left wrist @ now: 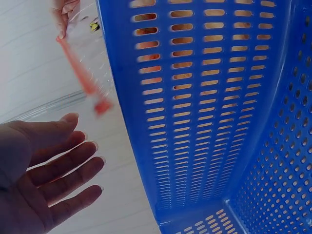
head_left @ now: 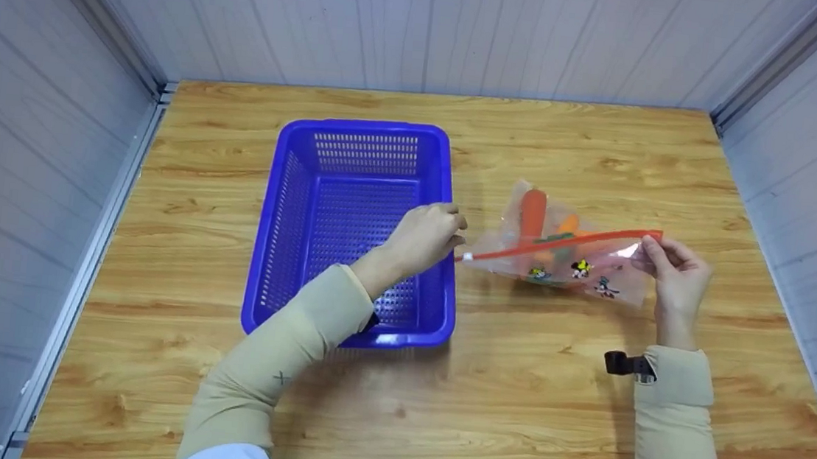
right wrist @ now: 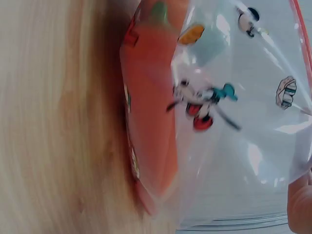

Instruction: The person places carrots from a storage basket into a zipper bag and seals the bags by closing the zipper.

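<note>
A clear zip bag (head_left: pixel 629 287) with cartoon prints lies at the right of the table, its red zip strip (head_left: pixel 604 237) raised and slanting. Inside are a long orange-red piece (head_left: pixel 532 214) and some orange and green pieces, partly hidden by the film. My right hand (head_left: pixel 679 279) pinches the bag's upper right corner at the end of the strip. A white slider (head_left: pixel 467 256) sits near the strip's left end. Close to that end is my left hand (head_left: pixel 424 237), over the basket's right rim; in the left wrist view its fingers (left wrist: pixel 73 180) are spread and loosely bent, apart from the bag.
A blue plastic basket (head_left: pixel 444 299) with slotted walls stands left of the bag, under my left forearm. The wooden table (head_left: pixel 509 431) is bounded by pale panels (head_left: pixel 426 31) at the back and both sides.
</note>
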Demonstrator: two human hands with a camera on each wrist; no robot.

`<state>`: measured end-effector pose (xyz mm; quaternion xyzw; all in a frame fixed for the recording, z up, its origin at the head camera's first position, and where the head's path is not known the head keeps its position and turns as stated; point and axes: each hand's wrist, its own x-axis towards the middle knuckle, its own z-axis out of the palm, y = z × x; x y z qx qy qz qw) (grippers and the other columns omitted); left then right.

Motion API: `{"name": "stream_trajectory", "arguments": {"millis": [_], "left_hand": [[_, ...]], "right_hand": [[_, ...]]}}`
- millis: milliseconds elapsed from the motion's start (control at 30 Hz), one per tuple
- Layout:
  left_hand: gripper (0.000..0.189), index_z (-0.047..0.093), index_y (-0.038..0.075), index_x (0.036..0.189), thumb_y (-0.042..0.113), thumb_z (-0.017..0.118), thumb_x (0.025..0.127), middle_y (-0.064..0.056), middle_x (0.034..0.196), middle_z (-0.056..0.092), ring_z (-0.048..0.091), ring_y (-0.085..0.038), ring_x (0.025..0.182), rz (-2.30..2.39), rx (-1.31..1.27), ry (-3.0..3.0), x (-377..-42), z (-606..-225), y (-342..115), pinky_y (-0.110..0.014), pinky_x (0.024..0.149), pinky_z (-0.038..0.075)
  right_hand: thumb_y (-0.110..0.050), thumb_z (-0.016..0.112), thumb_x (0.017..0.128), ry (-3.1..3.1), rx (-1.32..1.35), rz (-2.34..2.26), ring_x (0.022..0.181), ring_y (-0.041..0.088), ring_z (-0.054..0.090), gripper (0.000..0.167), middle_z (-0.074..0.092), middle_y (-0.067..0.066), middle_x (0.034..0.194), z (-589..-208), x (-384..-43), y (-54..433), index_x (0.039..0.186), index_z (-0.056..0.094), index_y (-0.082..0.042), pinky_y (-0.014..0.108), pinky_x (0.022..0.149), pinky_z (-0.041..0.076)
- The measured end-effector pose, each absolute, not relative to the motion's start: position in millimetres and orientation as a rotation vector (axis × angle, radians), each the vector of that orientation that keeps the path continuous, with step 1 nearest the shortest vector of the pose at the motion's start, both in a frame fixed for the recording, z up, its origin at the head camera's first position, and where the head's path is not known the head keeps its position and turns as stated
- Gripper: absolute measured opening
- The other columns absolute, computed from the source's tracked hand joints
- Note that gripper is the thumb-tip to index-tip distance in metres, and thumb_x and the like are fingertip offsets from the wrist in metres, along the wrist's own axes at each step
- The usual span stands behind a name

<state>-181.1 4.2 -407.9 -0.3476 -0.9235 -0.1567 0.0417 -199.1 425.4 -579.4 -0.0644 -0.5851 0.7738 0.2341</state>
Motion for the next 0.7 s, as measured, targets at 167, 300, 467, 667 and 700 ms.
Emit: {"name": "stream_trajectory", "arguments": {"millis": [167,300,467,667,700], "left_hand": [[0.015,0.068,0.004,0.092,0.014,0.063,0.082,-0.007,0.09,0.063,0.06,-0.021,0.084,-0.521,-1.049,-2.807,-181,-402,-1,-0.032,0.074,0.048],[0.015,0.067,0.003,0.092,0.014,0.062,0.082,-0.007,0.089,0.063,0.06,-0.022,0.082,-0.561,-1.025,-2.8,-182,-397,-6,-0.032,0.072,0.049],[0.019,0.066,0.002,0.095,0.016,0.062,0.083,-0.008,0.088,0.062,0.06,-0.023,0.081,-0.542,-0.999,-2.812,-184,-392,-13,-0.033,0.072,0.048],[0.023,0.064,0.0,0.099,0.017,0.062,0.083,-0.01,0.091,0.062,0.06,-0.025,0.083,-0.548,-0.937,-2.82,-191,-388,-24,-0.035,0.073,0.048],[0.024,0.064,0.0,0.099,0.017,0.062,0.083,-0.01,0.092,0.062,0.06,-0.025,0.084,-0.551,-0.927,-2.821,-192,-388,-25,-0.035,0.074,0.048]], "right_hand": [[0.001,0.071,0.07,-1.631,-0.152,2.112,0.065,0.032,0.063,0.032,0.062,0.028,0.081,-588,-197,427,0.094,0.058,0.018,0.038,0.054,0.051],[0.002,0.07,0.071,-1.701,-0.116,2.104,0.067,0.034,0.063,0.031,0.061,0.029,0.083,-588,-193,425,0.094,0.057,0.019,0.039,0.055,0.051],[0.001,0.068,0.073,-1.84,-0.084,2.139,0.071,0.033,0.062,0.029,0.061,0.028,0.085,-588,-188,428,0.095,0.057,0.017,0.04,0.057,0.051],[-0.002,0.061,0.081,-2.098,0.224,2.327,0.075,0.023,0.063,0.02,0.063,0.015,0.09,-530,-162,408,0.099,0.061,0.008,0.032,0.066,0.052],[-0.001,0.06,0.082,-2.156,0.29,2.342,0.076,0.021,0.063,0.021,0.063,0.014,0.092,-512,-156,399,0.101,0.06,0.008,0.03,0.067,0.052]]}}
